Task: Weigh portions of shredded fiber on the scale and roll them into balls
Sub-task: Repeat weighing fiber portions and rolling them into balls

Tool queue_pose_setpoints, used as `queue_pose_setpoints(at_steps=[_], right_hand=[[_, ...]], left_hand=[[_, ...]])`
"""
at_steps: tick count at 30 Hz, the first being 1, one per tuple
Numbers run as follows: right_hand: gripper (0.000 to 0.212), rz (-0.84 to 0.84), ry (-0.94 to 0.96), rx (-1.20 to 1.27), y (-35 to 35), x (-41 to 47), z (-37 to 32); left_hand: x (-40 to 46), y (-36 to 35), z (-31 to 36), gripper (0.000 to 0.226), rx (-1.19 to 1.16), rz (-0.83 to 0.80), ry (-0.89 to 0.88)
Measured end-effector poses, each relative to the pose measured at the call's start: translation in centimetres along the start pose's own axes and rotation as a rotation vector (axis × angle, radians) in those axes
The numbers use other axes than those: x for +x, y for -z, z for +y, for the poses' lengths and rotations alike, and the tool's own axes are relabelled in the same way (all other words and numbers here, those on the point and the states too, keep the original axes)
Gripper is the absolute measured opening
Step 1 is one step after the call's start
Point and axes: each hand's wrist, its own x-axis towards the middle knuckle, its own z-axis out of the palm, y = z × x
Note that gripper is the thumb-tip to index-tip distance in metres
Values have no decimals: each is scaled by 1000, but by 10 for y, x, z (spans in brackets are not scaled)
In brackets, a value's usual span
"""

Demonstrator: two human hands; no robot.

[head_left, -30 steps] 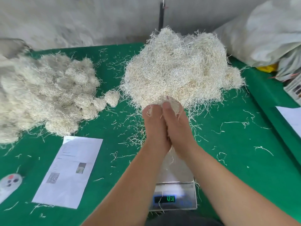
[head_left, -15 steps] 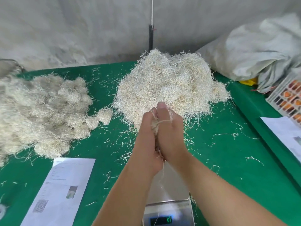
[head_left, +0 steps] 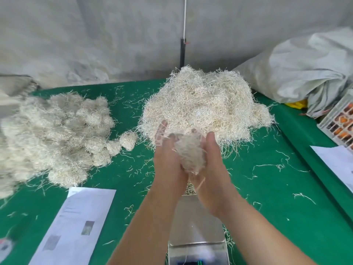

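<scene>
The left hand (head_left: 168, 159) and right hand (head_left: 212, 169) are raised together over the scale (head_left: 196, 226), heels near each other and palms facing inward, with a wad (head_left: 191, 152) of shredded fiber cupped between them. The left fingers are nearly straight and pressed against the wad's left side, blurred at the tips; the right fingers are lightly curved along its right side. The wad is longer than wide, its long axis running from the fingertips back toward the wrists, with loose strands trailing off the near end.

Just beyond the fingertips lies the loose pile (head_left: 206, 106) of fiber on the green cloth (head_left: 267, 188). Well to the left of the left hand sits a heap of balls (head_left: 53, 134), one ball (head_left: 128, 139) lying apart at its edge nearest the hands. Under the forearms the scale's steel pan shows bare metal; its display at the bottom edge is lit but cannot be read.

Left of the left forearm lies a printed sheet (head_left: 76, 226) with small pictures; the writing is too small to read. Right of the right hand are another paper (head_left: 338, 161), a crate (head_left: 342, 123) and a grey sack (head_left: 305, 73).
</scene>
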Motion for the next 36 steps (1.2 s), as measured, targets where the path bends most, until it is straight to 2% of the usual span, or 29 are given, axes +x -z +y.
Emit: queue_pose_setpoints(at_steps=[2, 3, 4, 6, 7, 9, 10, 11, 12, 13, 14, 16, 17, 19, 20, 21, 22, 24, 26, 27, 28, 30, 32, 33, 34, 36], right_hand=[[71, -4, -5, -144, -17, 5, 6], [87, 58, 30, -193, -23, 9, 9], [85, 74, 81, -250, -25, 10, 7], [32, 152, 173, -301, -12, 17, 1], [14, 203, 157, -250, -4, 20, -5], [35, 233, 3, 20, 4, 20, -11], [47, 222, -55, 48, 1, 21, -10], [53, 183, -72, -12, -5, 17, -8], [50, 167, -43, -100, -11, 14, 0], [36, 173, 24, -163, -14, 13, 8], [23, 168, 139, -224, -15, 12, 12], [15, 37, 408, -370, -12, 10, 18], [22, 21, 489, -528, -7, 13, 23], [43, 191, 593, -959, 4, 21, 28], [49, 234, 581, -1093, 7, 20, 27], [55, 201, 520, -1114, 9, 20, 27], [62, 121, 406, -1015, 7, 17, 25], [70, -6, 34, -528, -2, 6, 19], [59, -21, -231, -87, -7, -1, 21], [56, -8, -305, 20, -9, -1, 21], [55, 15, -357, 45, -8, 0, 20], [44, 95, -379, 32, -4, 5, 14], [25, 151, -309, 23, 0, 12, 8], [20, 180, -264, 10, 2, 15, 6], [20, 207, -210, -8, 4, 18, 6], [17, 230, -111, -74, 8, 23, 7]], left_hand=[[-8, -7, -19, 47, 217, 22, -150], [-10, -8, -26, 65, 309, 27, -170], [-11, -4, -30, 75, 388, 50, -154], [-12, 0, -25, 55, 278, -21, -123], [-12, 1, -22, 51, 172, -51, -101], [-15, 0, -20, 56, 55, -8, -43], [-14, -1, -22, 49, 60, 10, -21], [-12, -2, -25, 42, 62, 15, -18], [-14, -3, -26, 44, 36, -13, 1], [-17, -4, -25, 48, -11, -43, 43], [-18, -1, -25, 49, -48, -35, 88], [-17, 6, -25, 45, -28, -32, 119], [-16, 8, -23, 42, -24, -52, 117], [-18, 4, -22, 48, 19, -37, 105], [-18, 2, -24, 56, 62, 11, 81], [-18, 1, -25, 63, 65, 78, 64], [-16, 1, -24, 66, 18, 120, 53], [-9, 3, -17, 62, -24, 183, 20], [-3, 3, -14, 46, 29, 225, -34], [-3, 3, -17, 36, 87, 245, -111], [-8, 1, -21, 37, 168, 221, -219], [-13, -1, -34, 51, 464, 123, -434], [-7, -4, -35, 60, 866, 241, -560], [-3, -4, -33, 60, 996, 333, -565], [-2, -2, -32, 61, 1063, 364, -558], [-4, 1, -35, 59, 906, 152, -512]])
